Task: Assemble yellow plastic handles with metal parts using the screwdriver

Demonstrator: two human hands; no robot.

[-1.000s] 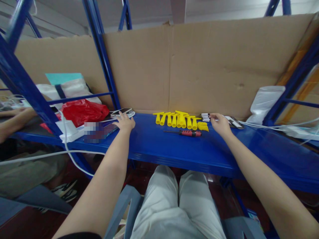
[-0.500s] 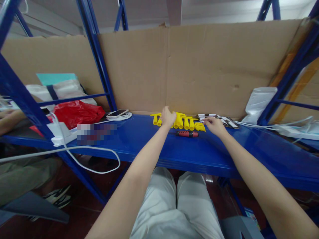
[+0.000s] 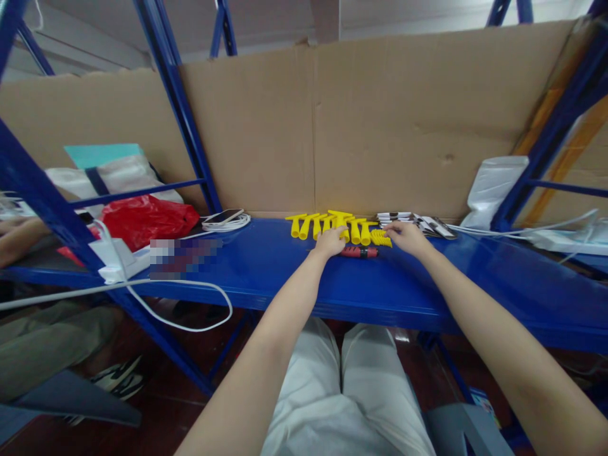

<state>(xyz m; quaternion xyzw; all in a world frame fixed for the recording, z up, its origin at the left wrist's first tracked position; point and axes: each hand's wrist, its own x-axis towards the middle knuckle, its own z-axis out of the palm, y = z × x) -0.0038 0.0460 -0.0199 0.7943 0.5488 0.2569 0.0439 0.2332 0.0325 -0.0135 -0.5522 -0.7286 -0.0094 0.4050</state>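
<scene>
Several yellow T-shaped pieces with tubular stems [image 3: 296, 227] lie in a row on the blue shelf, stems toward me. My left hand [image 3: 331, 242] is at the front of the row, its fingers closed around the stem of one yellow T-shaped piece [image 3: 340, 219]. Just right of the row is a bunch of small ribbed yellow parts [image 3: 380, 238]. Over their right edge, my right hand [image 3: 405, 237] has thumb and fingers pinched together; anything between the tips is too small to make out. A red and black screwdriver [image 3: 361, 252] lies in front, partly behind my left hand.
Black and white packets [image 3: 434, 227] lie behind my right hand. A phone [image 3: 225, 216] rests on a coiled white cable at left, near a red bag [image 3: 147, 218] and a white power strip [image 3: 116, 256]. Cardboard [image 3: 266, 133] walls the back. Another person's arm [image 3: 21, 234] is at far left.
My left hand has come down from the back of the yellow row to its front edge, now partly covering the screwdriver. My right hand has stayed nearly in place. The view has shifted slightly.
</scene>
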